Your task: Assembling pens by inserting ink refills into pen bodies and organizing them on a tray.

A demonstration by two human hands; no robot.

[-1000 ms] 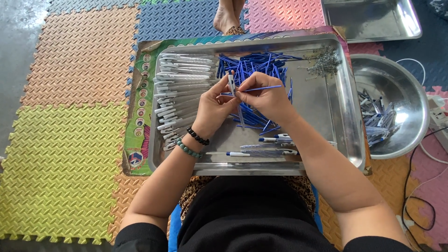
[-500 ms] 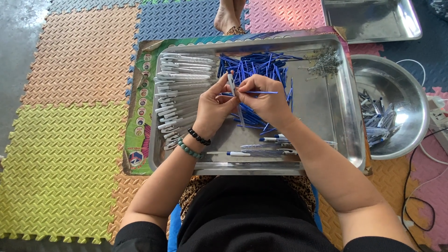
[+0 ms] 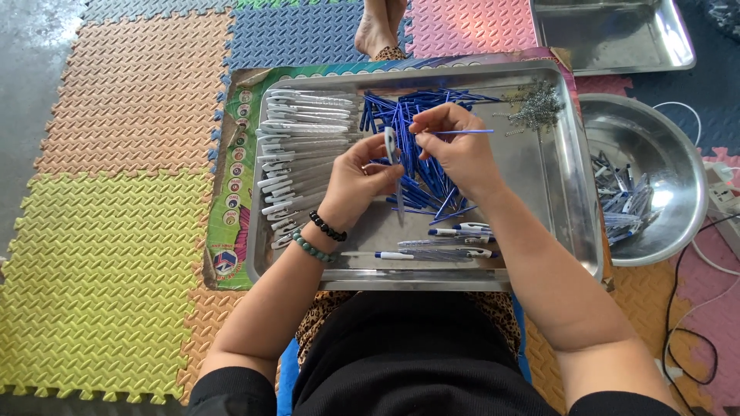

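Hands were both busy over the steel tray [image 3: 574, 200]. Left hand [image 3: 356, 179] was pinched shut around a clear pen barrel with a blue tip [image 3: 391, 146], held upright near the tray's middle. Right hand [image 3: 456, 146] gripped a thin blue refill [image 3: 462, 132] between thumb and fingers, lying level toward the tray's right wall, though I couldn't quite tell if its end touched the barrel. Loose blue refills [image 3: 416, 108] were piled at the tray's far side, white barrels [image 3: 301, 146] stacked along its left, small springs [image 3: 536, 104] in its far right corner, finished pens [image 3: 459, 240] near its front edge. Round metal bowl [image 3: 655, 139] sat just right of the tray.
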